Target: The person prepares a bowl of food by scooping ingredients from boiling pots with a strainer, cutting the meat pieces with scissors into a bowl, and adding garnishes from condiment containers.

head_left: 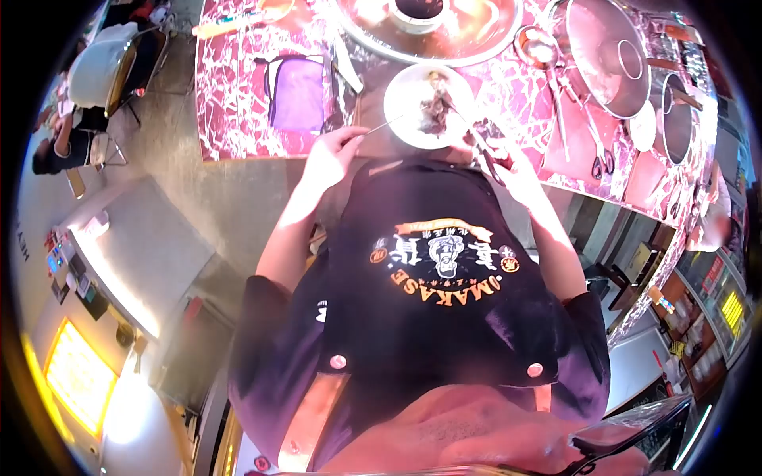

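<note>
A white bowl (399,111) holding dark and pale food (434,107) is near the table's front edge. My left hand (337,155) is closed on the end of a thin utensil (383,125), which reaches toward the bowl's left side. To the right of the bowl, my right hand (512,168) is closed around a dark utensil (484,151) that slants toward the food. The type of each utensil is too small to tell.
The patterned table (226,131) carries a purple item (298,94) at left and a large metal pan (484,47) behind the bowl. Scissors (601,163), a large lid-like pan (607,51) and a dark pan (677,131) are at right. A person (55,151) is far left.
</note>
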{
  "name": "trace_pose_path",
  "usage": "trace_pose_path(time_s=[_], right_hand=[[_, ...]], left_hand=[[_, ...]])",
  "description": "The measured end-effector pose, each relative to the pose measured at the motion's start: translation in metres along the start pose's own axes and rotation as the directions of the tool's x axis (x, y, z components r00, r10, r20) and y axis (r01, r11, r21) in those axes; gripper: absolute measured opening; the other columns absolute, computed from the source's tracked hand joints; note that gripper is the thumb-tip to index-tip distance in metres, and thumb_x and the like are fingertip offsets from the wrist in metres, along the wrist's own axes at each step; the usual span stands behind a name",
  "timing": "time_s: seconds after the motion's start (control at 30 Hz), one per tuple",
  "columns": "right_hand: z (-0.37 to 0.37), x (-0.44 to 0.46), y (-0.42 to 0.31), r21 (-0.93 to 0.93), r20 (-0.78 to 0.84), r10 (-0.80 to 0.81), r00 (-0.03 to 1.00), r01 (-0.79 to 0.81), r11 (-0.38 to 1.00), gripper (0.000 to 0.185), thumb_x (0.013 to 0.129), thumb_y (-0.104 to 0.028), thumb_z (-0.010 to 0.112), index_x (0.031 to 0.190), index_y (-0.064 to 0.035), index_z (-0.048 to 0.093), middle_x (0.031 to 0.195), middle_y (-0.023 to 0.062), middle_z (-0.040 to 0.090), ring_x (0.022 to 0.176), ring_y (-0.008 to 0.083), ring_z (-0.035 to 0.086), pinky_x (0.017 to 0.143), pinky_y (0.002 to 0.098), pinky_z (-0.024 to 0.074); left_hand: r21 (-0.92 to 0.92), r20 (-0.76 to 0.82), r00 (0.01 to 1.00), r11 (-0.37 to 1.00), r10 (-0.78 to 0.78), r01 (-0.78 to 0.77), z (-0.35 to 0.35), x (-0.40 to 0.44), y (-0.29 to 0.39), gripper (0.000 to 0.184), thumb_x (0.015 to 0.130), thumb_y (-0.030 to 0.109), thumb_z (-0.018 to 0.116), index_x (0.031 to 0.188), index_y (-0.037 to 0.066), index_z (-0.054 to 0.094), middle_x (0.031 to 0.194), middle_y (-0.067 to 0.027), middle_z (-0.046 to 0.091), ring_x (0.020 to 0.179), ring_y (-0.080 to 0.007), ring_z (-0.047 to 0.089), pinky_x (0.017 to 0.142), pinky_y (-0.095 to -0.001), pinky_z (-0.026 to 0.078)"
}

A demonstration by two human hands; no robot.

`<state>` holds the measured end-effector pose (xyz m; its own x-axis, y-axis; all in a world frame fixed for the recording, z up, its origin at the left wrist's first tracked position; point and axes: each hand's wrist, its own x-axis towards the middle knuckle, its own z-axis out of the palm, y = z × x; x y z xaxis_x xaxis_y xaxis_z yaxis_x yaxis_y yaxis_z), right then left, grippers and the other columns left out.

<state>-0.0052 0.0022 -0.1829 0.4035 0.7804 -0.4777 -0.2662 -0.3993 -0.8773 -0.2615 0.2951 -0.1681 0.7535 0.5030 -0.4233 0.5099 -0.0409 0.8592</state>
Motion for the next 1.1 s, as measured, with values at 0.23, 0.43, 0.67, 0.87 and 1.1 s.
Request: trace_pose_path(time_s=[0.23,0.43,0.67,0.87,1.1], right_hand=[[0.027,-0.010,-0.027,-0.514,-0.037,-0.025,0.999,0.002,0.858,0.053,0.081,-0.021,0.069,0.128,-0.0044,0.050,0.092,0.0139,0.064,0.080,0.0239,0.063,0.075,0.0364,0.0512],[0.028,-0.013,-0.050,-0.769,-0.042,-0.092,0.995,0.027,0.639,0.054,0.079,-0.023,0.068,0.127,-0.0041,0.052,0.100,0.0211,0.064,0.093,0.0397,0.064,0.083,0.0466,0.0508],[0.027,-0.014,-0.044,-0.814,-0.034,-0.087,0.996,0.023,0.580,0.050,0.082,-0.020,0.067,0.127,-0.0044,0.052,0.108,0.0223,0.064,0.098,0.0419,0.063,0.085,0.0474,0.0513],[0.010,-0.016,-0.044,-0.786,-0.055,0.021,0.998,-0.056,0.616,0.044,0.085,-0.012,0.063,0.127,-0.0080,0.052,0.102,0.0232,0.066,0.091,0.0422,0.067,0.079,0.0457,0.0543],[-0.001,-0.032,-0.078,-0.884,-0.071,0.020,0.997,-0.072,0.462,0.060,0.077,-0.023,0.072,0.132,-0.0141,0.050,0.113,0.0160,0.066,0.103,0.0331,0.066,0.088,0.0425,0.0531]], left_hand=[[0.323,-0.200,0.965,0.941,0.171,-0.100,0.032,-0.014,0.014,0.021,0.093,0.014,0.060,0.108,0.005,0.071,0.079,-0.0149,0.068,0.062,-0.0214,0.063,0.060,-0.0315,0.048],[0.355,-0.178,0.968,0.929,0.178,-0.105,0.028,-0.020,0.020,0.021,0.092,0.015,0.060,0.107,0.006,0.071,0.083,-0.0163,0.069,0.068,-0.0277,0.067,0.063,-0.0345,0.050],[0.319,-0.133,0.965,0.931,0.227,-0.175,0.035,-0.008,0.012,0.022,0.093,0.017,0.058,0.108,0.005,0.070,0.083,-0.0165,0.069,0.072,-0.0283,0.067,0.066,-0.0355,0.050],[0.254,-0.141,0.977,0.960,0.157,-0.118,0.039,-0.006,0.004,0.023,0.094,0.016,0.058,0.110,0.004,0.069,0.081,-0.0156,0.069,0.068,-0.0242,0.065,0.064,-0.0335,0.049],[0.126,-0.138,0.986,0.989,0.091,-0.073,0.041,-0.008,-0.010,0.022,0.095,0.012,0.058,0.112,0.001,0.068,0.075,-0.0091,0.067,0.064,-0.0129,0.058,0.061,-0.0286,0.047]])
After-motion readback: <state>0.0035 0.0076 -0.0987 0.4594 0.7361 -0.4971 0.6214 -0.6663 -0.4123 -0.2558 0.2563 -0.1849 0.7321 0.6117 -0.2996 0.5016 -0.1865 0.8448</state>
